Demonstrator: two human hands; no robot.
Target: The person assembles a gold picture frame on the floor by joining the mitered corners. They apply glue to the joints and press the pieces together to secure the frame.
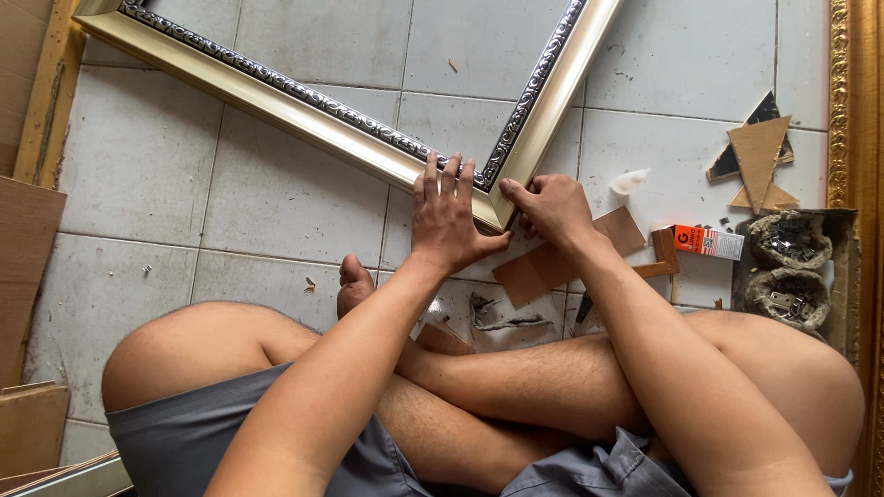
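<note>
Head view shows my left hand (448, 213) pressing flat and my right hand (552, 207) pinching the stiff, light-looking gold picture frame with a dark carved inner edge (368, 140) at its corner.

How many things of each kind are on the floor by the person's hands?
Gold picture frame pressed at its corner by the left hand and right hand: 1
Brown board pieces: 2
Orange and white small box: 1
Triangle offcuts: 3
Lumpy holders of metal bits: 2
Total: 9
</note>
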